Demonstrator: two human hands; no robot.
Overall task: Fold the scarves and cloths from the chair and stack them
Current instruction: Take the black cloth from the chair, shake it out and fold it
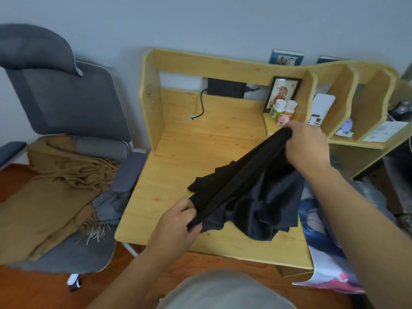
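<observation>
A black cloth (243,175) is stretched taut above the wooden desk (169,175). My left hand (176,221) grips its near end. Its far end is gripped by my right hand (307,146), held higher near the desk's shelf. A dark grey cloth (265,210) lies crumpled on the desk beneath the black one. On the grey office chair (64,103) to the left lies a brown fringed scarf (51,192), with a grey-blue cloth (111,206) partly under it.
Two small bottles (283,108), a pink figurine (283,119) and a framed picture (282,92) stand at the desk's back right. A black box with a cable (226,88) sits at the back. Shelf compartments (347,103) hold papers. A printed fabric (321,241) hangs off the desk's right edge.
</observation>
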